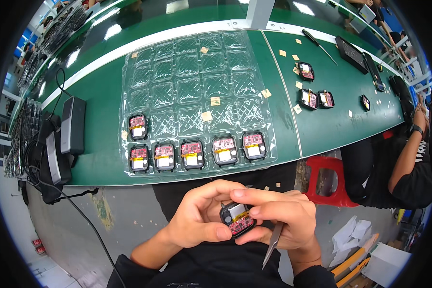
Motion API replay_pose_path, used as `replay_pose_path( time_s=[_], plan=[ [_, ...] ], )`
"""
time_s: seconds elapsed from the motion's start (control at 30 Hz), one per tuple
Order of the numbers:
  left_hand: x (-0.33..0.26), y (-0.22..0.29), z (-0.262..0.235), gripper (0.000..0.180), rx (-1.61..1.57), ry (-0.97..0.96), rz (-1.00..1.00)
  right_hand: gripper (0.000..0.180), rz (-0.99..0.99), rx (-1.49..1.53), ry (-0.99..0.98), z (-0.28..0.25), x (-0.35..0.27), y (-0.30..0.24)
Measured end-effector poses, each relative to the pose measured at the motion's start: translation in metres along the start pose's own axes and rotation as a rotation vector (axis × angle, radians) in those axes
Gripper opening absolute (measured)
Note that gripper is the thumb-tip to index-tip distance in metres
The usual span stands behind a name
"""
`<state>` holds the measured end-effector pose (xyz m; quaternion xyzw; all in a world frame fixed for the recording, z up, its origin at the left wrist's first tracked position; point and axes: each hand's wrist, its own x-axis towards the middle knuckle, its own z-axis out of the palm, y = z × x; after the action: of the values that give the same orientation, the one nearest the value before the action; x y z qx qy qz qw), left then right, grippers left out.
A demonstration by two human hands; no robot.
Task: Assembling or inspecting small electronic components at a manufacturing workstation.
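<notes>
In the head view, I am watching the left hand (pixel 197 213) gripping an opened black watch-like case (pixel 236 211) near the green table (pixel 98 168), probably for steadying it; the right hand (pixel 289 211) is pinching its side, tweezers (pixel 271 246) tucked within. The hands are hiding parts of both.

left hand (pixel 193 216): cupped, thumb (pixel 211 232) forward | right hand (pixel 293 216): two fingers (pixel 269 210) extended leftward, others seemingly curled

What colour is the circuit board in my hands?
The circuit board is red; the head view shows it best.
</notes>
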<state>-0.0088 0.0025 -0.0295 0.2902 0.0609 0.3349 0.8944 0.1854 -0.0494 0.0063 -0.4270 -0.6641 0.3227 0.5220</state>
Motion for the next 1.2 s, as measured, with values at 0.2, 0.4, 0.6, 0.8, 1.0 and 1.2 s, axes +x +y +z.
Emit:
replay_pose_path(
  time_s=[0.2,0.4,0.6,0.8,1.0,1.2],
  plan=[
    [0.002,-0.001,0.002,0.066,0.083,0.171,0.153,0.068,0.118,-0.247,0.061,-0.006,-0.006,-0.011],
    [0.004,-0.003,-0.007,0.067,0.167,0.198,0.248,0.045,0.055,-0.543,0.113,0.002,-0.01,0.005],
    [0.006,-0.004,-0.006,0.067,0.238,0.168,0.235,0.039,-0.304,-0.754,0.247,0.006,-0.013,0.024],
    [0.007,-0.003,0.003,0.073,0.277,0.327,0.195,0.028,-0.189,-0.591,0.238,0.009,-0.005,0.018],
    [0.007,0.002,0.007,0.073,0.294,0.36,0.174,0.022,-0.039,-0.441,0.229,0.008,-0.005,0.018],
    [0.007,0.001,-0.011,0.066,0.34,0.165,0.253,0.021,-0.072,-0.55,0.218,0.008,-0.001,0.021]
  ],
)
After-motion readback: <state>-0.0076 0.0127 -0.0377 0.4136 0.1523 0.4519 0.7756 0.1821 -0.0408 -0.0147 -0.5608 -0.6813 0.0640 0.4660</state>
